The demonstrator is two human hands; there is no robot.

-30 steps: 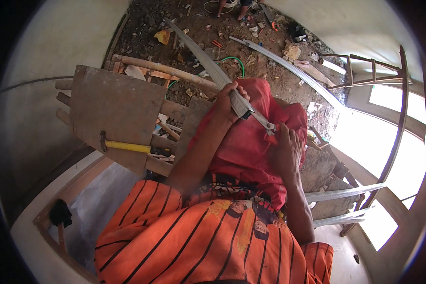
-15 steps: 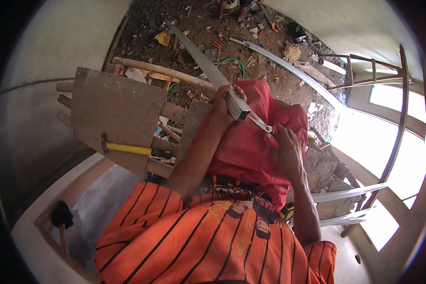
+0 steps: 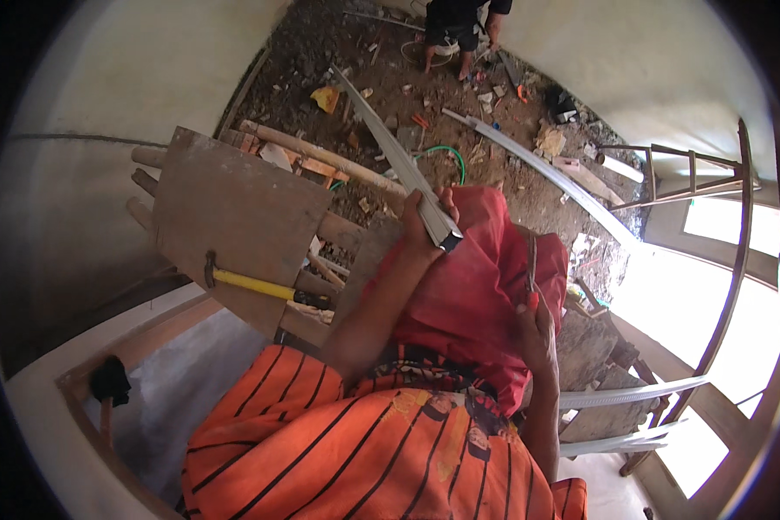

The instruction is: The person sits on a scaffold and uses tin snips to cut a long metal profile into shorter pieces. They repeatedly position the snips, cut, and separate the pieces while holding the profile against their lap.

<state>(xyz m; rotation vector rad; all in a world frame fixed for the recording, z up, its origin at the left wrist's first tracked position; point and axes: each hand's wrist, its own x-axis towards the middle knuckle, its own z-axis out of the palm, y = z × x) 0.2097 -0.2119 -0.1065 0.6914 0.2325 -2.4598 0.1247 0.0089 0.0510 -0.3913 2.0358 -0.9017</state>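
My left hand (image 3: pixel 422 224) is wrapped round a long grey metal channel (image 3: pixel 390 152) near its close end. The channel's cut end points toward me over my red-clothed lap, and its far end slants up and left above the dirt floor. In my right hand (image 3: pixel 537 336) is a pair of snips (image 3: pixel 531 276) with red on its handles, the blades pointing away from me. The snips stand apart from the channel, to its right. My fingers hide much of the handles.
A yellow-handled hammer (image 3: pixel 256 282) lies on a board (image 3: pixel 234 195) resting on bamboo poles at left. More metal strips (image 3: pixel 546 173) lie at right, near a wooden frame (image 3: pixel 693 173). Another person (image 3: pixel 459 26) stands at the far end amid rubble. A green hose (image 3: pixel 455 156) curls on the ground.
My right hand has drawn the snips away from the channel's end, to the right, and turned the blades away from me. My left hand still grips the channel. The view has tilted up.
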